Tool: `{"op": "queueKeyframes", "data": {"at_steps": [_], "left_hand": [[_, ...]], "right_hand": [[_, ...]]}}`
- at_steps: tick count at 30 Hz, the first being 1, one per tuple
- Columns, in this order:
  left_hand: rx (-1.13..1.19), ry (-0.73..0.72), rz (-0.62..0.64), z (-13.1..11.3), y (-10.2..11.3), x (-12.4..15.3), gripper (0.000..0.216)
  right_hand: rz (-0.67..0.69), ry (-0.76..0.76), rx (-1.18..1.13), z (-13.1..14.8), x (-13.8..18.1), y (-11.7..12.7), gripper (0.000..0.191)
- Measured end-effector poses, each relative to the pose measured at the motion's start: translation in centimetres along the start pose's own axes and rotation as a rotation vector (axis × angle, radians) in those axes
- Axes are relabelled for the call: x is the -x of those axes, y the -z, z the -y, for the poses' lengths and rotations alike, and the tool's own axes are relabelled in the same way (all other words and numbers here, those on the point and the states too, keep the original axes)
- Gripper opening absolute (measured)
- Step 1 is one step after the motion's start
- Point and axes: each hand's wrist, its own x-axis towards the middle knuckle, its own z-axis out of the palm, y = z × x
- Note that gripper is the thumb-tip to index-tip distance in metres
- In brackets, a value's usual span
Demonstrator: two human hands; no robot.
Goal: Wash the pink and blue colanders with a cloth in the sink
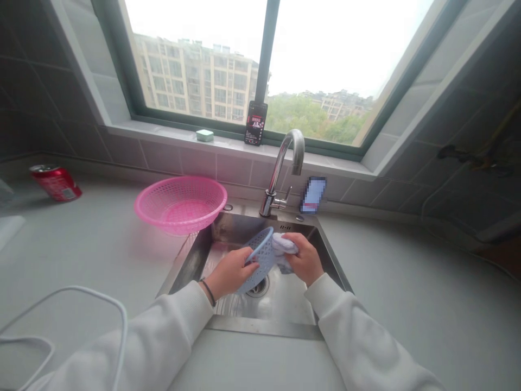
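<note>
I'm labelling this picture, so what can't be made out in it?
Head view, phone screen beside the faucet: pixelated.
Head view, part of the cloth: hidden by the right hand.
Head view, part of the drain: covered by the blue basket.
Head view, ends of the white cable: cut off by picture edges.

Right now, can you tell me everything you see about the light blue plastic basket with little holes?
The light blue, round, lattice-walled basket looks like plastic, with a smooth rim. It's tilted steeply over the silvery metal sink, partly hiding the round drain. The left hand grips one side; the right hand holds a crumpled whitish cloth that seems to touch it near the rim. Part of it is hidden, and I can't tell whether it's wet.
</note>
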Motion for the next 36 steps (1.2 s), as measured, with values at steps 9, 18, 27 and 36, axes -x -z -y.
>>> {"op": "queueKeyframes", "data": {"at_steps": [9,18,27,36], "left_hand": [[0.03,-0.002,-0.028,0.1,0.2,-0.2,0.016],[-0.003,-0.013,-0.045,0.1,-0.1,-0.2,0.021],[0.229,-0.024,0.138,0.7,0.3,-0.1,0.01],[0.329,0.012,0.104,0.8,0.0,-0.2,0.019]], "right_hand": [[0.051,0.069,0.005,0.2,0.3,-0.2,0.041],[0.13,0.148,0.04,0.5,0.6,-0.3,0.041],[0.126,0.238,0.182,0.7,0.9,0.4,0.038],[0.147,0.268,0.295,1.3,1.1,0.4,0.039]]}}
